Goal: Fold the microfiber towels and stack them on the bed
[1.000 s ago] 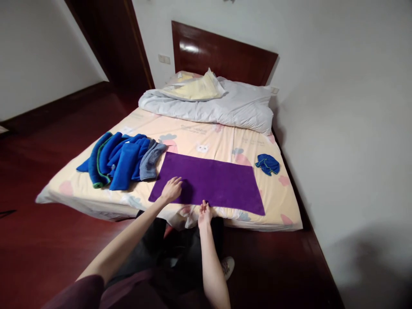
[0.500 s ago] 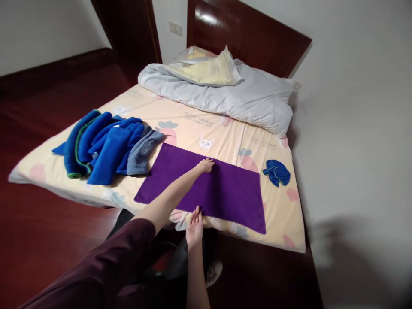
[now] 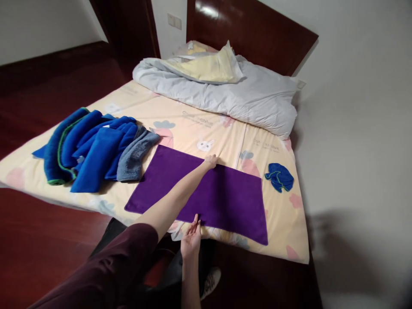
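A purple towel point(image 3: 238, 199) lies flat and spread out near the front edge of the bed. My left hand point(image 3: 211, 161) reaches across it to the middle of its far edge, with the fingers curled down on that edge; the fingertips are hidden. At the near edge my right hand point(image 3: 191, 240) is turned palm up. Its fingers are stretched out and apart, the tips touching or just under the towel's hem. To the left lies a heap of blue towels point(image 3: 99, 159), with a grey-blue towel point(image 3: 131, 161) on its right side.
A small crumpled blue cloth point(image 3: 280, 177) with green edging lies right of the purple towel. The bed sheet point(image 3: 180, 116) has a carrot and rabbit print. A grey-white quilt point(image 3: 257, 105) is bunched toward the headboard point(image 3: 251, 30). A wall point(image 3: 360, 150) stands along the right.
My left hand has moved slightly outward to the towel's far edge, its fingers now curled down there. My right hand stays at the near edge. The view has shifted slightly.
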### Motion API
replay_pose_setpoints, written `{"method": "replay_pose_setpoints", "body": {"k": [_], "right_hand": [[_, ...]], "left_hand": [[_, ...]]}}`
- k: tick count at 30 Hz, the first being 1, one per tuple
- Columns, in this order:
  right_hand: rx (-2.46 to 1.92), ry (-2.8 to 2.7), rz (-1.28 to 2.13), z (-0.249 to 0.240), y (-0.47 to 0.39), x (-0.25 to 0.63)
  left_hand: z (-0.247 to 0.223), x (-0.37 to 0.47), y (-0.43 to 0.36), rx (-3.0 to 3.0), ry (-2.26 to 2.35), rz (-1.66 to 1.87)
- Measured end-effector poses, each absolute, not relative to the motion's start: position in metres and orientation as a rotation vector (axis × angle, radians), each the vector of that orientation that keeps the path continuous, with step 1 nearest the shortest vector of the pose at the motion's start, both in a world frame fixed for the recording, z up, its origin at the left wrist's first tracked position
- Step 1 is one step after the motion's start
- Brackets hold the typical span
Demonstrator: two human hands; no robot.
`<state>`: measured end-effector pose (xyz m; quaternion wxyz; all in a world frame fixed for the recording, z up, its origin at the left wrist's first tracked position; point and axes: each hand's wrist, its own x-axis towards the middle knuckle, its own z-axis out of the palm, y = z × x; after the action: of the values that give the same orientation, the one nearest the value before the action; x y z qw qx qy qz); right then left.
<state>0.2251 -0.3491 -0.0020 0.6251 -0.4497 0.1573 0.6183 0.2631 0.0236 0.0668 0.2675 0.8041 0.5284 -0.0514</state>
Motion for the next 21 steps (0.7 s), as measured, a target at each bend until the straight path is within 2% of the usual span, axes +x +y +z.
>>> {"method": "replay_pose_setpoints", "body": {"k": [4,21], "right_hand": [[-1.033,0.543,1.339,0.008,-0.35,0.222],[-0.987,0.522,1.368,0.013,-0.367,0.219]], "left_hand": [[0.072,0.264,0.022,2.116,1.46,-0.133],[0.085,0.259,0.019,2.114,1.445,0.069]]}}
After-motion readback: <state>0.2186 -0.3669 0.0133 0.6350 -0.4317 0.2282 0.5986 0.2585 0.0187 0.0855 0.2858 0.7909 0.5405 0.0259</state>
